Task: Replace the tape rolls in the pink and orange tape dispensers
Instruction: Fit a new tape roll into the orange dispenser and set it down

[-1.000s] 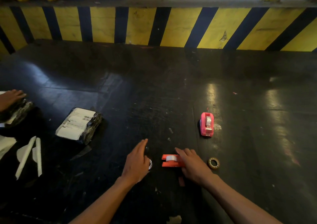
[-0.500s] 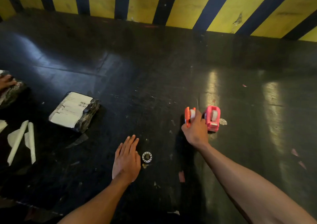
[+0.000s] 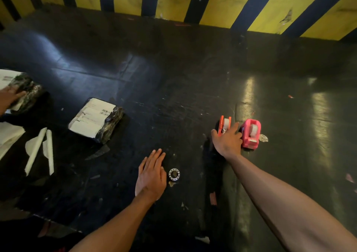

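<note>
Orange tape dispenser [image 3: 224, 124], flat on the dark table [image 3: 173, 81] near the body a second ago, now upright just beside the pink tape dispenser [image 3: 250, 133], both with rolls in place. Right hand [image 3: 227, 142] loosely curled on the orange one's near side, fingers spread, seemingly setting it down rather than gripping hard; left hand [image 3: 151, 176] flat and empty on the table, just beside a spent tape core [image 3: 174, 174]. Probably the closing step: both dispensers loaded and parked together, only release left.
</note>
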A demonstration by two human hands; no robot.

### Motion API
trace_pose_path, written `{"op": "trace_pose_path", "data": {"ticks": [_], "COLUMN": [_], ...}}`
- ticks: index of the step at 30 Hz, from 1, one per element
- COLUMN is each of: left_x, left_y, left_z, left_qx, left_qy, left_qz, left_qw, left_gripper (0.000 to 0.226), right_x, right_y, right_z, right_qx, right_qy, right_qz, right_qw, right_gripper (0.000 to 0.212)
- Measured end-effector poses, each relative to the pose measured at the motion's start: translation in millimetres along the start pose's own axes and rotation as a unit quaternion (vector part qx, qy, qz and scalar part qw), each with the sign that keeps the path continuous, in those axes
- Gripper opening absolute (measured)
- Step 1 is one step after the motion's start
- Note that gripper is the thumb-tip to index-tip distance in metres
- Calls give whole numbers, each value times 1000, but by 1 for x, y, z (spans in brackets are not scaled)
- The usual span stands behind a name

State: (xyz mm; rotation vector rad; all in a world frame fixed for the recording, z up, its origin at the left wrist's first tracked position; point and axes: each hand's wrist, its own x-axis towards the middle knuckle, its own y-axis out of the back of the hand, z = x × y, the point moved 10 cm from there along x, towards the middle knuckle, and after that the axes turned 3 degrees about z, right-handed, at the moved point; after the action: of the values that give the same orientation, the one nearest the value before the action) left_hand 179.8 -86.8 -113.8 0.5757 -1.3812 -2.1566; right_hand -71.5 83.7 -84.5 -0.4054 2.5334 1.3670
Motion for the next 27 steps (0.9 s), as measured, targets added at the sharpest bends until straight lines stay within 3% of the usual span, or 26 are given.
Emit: {"op": "trace_pose_path", "data": {"ticks": [4, 8, 12, 16, 23, 27], "left_x": [0, 0, -9, -12, 37, 86], "left_y": [-2, 5, -5, -11, 3, 18], "left_z": [-5, -4, 20, 43, 52, 61], "left_qx": [-53, -106, -37, -11, -85, -85], "left_qy": [-17, -25, -120, -200, -141, -97], "left_qz": [2, -2, -84, -113, -83, -48], "left_qw": [998, 994, 989, 973, 983, 990], "left_gripper": [50, 45, 67, 56, 47, 48], "right_x": [-33, -67, -69, -74, -82, -71], "right_y": [6, 26, 34, 33, -9, -44], "right_z": [11, 34, 82, 106, 32, -28], "right_qx": [52, -86, -241, -250, -154, -122], "right_qy": [49, 134, 61, 16, 153, 229], "right_qz": [-10, 9, -61, -112, -177, -205], "right_qw": [997, 987, 967, 962, 960, 944], "right_gripper": [86, 63, 68, 60, 30, 46]}}
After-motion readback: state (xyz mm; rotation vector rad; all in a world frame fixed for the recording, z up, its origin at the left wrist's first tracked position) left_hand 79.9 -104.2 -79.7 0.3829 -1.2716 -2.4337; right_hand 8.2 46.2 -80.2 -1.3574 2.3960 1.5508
